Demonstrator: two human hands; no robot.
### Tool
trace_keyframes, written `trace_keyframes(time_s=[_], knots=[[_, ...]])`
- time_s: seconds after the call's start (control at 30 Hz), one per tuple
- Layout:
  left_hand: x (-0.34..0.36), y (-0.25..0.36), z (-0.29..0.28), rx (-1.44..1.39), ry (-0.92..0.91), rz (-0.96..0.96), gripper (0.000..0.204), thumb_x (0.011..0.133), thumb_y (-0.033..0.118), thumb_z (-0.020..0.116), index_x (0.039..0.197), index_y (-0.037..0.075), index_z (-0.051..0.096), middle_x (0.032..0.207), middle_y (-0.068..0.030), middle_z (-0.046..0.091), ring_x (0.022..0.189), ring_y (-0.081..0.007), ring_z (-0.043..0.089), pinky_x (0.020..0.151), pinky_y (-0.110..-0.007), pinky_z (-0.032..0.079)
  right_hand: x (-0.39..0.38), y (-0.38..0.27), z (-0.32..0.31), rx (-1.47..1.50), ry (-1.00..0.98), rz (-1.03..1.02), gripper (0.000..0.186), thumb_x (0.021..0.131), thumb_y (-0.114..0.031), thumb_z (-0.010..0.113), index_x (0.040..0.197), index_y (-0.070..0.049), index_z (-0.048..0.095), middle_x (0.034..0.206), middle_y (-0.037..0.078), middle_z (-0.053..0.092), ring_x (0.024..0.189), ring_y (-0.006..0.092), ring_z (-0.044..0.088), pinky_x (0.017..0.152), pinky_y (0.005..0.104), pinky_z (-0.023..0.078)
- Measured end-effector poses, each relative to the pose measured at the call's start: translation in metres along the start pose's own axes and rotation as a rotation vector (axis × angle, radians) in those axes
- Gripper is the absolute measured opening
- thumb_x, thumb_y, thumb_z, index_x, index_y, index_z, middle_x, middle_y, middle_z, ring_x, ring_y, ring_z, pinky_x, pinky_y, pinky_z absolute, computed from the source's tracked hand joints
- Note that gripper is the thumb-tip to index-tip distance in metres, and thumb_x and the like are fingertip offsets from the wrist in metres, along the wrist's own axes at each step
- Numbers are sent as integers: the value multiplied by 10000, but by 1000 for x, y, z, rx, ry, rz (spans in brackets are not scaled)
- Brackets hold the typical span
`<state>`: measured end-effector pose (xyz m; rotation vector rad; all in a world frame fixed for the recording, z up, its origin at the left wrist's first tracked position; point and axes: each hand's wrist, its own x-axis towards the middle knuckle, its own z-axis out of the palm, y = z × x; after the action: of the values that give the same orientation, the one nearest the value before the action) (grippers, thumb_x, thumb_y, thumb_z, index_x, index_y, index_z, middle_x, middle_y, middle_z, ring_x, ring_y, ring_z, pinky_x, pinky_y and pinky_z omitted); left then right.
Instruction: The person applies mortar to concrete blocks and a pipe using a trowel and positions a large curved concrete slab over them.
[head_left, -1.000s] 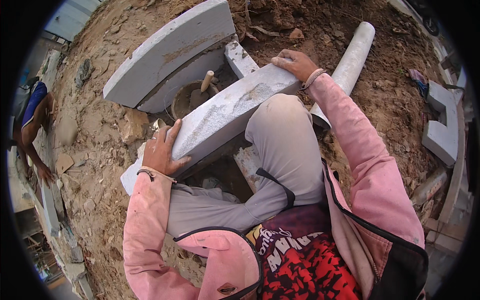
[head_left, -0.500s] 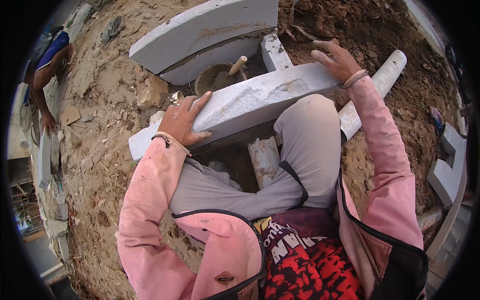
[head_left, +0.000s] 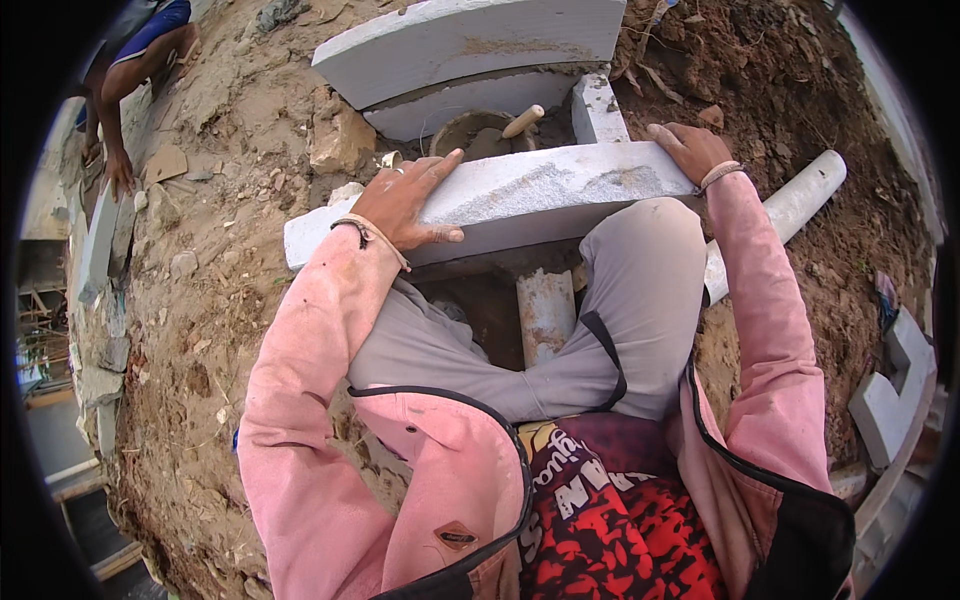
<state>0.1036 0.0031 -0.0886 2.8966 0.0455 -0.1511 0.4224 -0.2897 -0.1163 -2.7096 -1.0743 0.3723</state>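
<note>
A long pale grey concrete block (head_left: 545,182) with a rough, chipped top lies crosswise in front of my bent knee. My left hand (head_left: 405,200) grips its left part, fingers over the top and thumb against the near face. At the block's right end, my right hand (head_left: 692,155) is wrapped over the corner. Just beyond the block sits a round bucket (head_left: 452,132) with grey mortar in it; a wooden tool handle (head_left: 522,121) sticks up from it. The tool's other end is hidden in the mortar.
A curved concrete slab (head_left: 470,50) stands behind the bucket, joined by a short upright block (head_left: 598,108). One pale pipe (head_left: 805,190) lies at right, another (head_left: 546,305) below my block. An angled concrete piece (head_left: 890,390) rests far right. Another person's hand (head_left: 120,172) is at left.
My right hand has come down from raised, spread fingers onto the block's right end. My left hand stays on the block. The view has shifted, so the scene sits slightly further right.
</note>
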Motion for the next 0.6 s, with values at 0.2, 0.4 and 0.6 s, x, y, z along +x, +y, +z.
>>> trace_keyframes(time_s=[0.2,0.4,0.6], knots=[[-54,-108,-8,-134,347,-399,773,876,639,486,1397,71,428,1335,-198,506,1257,-334,468,1040,-412,357,0,1,1,53,4,19,604,893,-618,413,1163,-135,656,1097,196,656,1034,367,611,913,441,452],[-109,-165,26,-362,455,-692,706,900,586,494,1285,-4,537,1222,-249,583,1158,-340,549,988,-375,396,-1,-9,-3,75,-2,19,610,887,-623,423,1154,-128,660,1084,198,660,1037,362,613,921,434,450],[-94,-147,25,-476,359,-865,627,882,558,540,1198,22,617,1055,-197,673,995,-282,632,885,-349,451,-3,4,0,71,41,24,591,887,-614,435,1140,-134,666,1073,198,663,1028,365,613,912,426,454]])
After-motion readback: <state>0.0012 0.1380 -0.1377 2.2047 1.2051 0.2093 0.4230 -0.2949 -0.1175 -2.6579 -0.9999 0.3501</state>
